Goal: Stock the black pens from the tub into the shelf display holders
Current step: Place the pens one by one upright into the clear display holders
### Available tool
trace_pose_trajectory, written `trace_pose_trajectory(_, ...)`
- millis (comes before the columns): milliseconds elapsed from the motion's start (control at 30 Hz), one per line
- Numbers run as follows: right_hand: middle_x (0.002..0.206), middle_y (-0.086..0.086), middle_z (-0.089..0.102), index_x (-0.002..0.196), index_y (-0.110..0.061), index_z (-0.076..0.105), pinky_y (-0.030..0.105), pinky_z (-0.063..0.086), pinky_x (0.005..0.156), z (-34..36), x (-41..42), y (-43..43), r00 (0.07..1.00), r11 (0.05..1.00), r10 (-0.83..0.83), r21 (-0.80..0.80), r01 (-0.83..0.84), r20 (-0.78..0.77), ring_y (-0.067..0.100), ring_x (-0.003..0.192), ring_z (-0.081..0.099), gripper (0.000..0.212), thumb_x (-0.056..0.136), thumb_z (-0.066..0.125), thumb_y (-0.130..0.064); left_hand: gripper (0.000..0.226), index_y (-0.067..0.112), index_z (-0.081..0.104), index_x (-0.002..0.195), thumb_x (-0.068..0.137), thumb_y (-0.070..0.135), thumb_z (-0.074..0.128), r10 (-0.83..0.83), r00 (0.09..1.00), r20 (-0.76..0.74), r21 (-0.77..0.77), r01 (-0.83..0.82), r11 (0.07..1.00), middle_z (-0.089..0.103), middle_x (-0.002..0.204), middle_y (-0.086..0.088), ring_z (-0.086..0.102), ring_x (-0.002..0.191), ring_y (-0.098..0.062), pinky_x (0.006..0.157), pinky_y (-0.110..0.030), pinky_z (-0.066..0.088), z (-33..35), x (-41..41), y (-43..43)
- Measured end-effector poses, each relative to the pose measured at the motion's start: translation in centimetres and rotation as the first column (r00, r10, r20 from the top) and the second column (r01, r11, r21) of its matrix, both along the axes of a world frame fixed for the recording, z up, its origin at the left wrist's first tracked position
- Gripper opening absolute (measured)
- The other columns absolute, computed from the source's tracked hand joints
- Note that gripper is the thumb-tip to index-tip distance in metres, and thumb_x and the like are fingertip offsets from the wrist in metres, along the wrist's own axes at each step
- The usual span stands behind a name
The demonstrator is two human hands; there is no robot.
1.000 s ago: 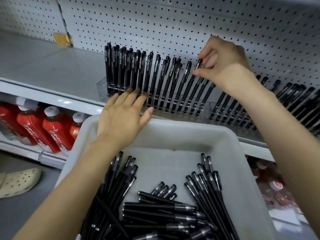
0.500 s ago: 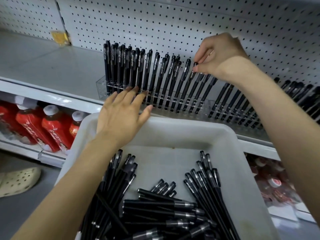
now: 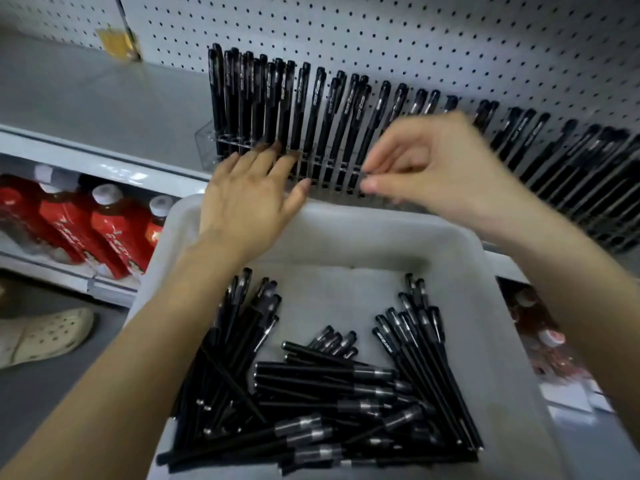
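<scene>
Pens (image 3: 311,112), left hand (image 3: 242,199) flat, right hand (image 3: 436,168) curled

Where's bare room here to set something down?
The grey shelf top, left of the clear holder out to the yellow tag. The tub floor at its far end, between two pen piles. Crowded: the holder's pen row and the tub's near end.
</scene>
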State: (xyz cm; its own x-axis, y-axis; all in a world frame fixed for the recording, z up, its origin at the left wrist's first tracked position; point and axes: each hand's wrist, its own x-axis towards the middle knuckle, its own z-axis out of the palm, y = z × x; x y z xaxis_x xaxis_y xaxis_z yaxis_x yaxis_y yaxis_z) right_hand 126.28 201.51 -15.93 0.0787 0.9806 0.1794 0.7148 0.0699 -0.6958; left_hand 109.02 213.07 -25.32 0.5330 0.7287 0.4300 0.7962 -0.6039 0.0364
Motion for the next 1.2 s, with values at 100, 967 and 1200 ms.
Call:
trace_pose_trajectory(100, 0.073, -0.001, 0.07, 0.076, -0.012, 0.07, 0.021, 0.054, 0.06, -5.3, -1.9, -1.5, 0.978, 0.944, 0.206, -0.257, -0.205, -0.022, 0.005, 0.06, 0.062, 0.009, 0.073, 0.079, -0.009, 0.069, 0.016, 0.046, 0.136, 0.09, 0.054, 0.01, 0.001, 1.0, -0.009, -0.001, -0.001, 1.0, 0.05, 0.138, -0.009, 0.042, 0.129, -0.027, 0.105, -0.043, 0.029, 0.0, 0.0, -0.1)
trace_pose_trajectory(967, 0.068, -0.009, 0.061, 0.081, -0.019, 0.07, 0.009, 0.038, 0.059, -12.8, 0.6, -0.5, 0.99, 0.957, 0.045, -0.29, -0.004, 0.135, -0.001, 0.063, 0.053, 0.011, 0.074, 0.079, -0.019, 0.073, 0.017, 0.045, 0.136, 0.088, 0.055, 0.006, -0.006, 1.0, -0.031, -0.011, 0.005, 1.0, 0.049, 0.139, -0.008, 0.042, 0.13, -0.026, 0.105, -0.042, 0.029, 0.3, 0.0, -0.4)
trace_pose_trajectory(1200, 0.073, -0.006, 0.06, 0.09, -0.02, 0.07, 0.01, 0.04, 0.062, -12.9, 0.3, -0.9, 0.981, 0.952, 0.097, -0.304, -0.042, 0.167, 0.008, 0.067, 0.054, 0.024, 0.069, 0.082, -0.024, 0.072, 0.018, 0.044, 0.137, 0.088, 0.056, 0.006, -0.008, 1.0, -0.023, -0.004, 0.008, 1.0, 0.049, 0.14, -0.007, 0.044, 0.129, -0.025, 0.103, -0.04, 0.032, 0.3, -0.2, -0.5)
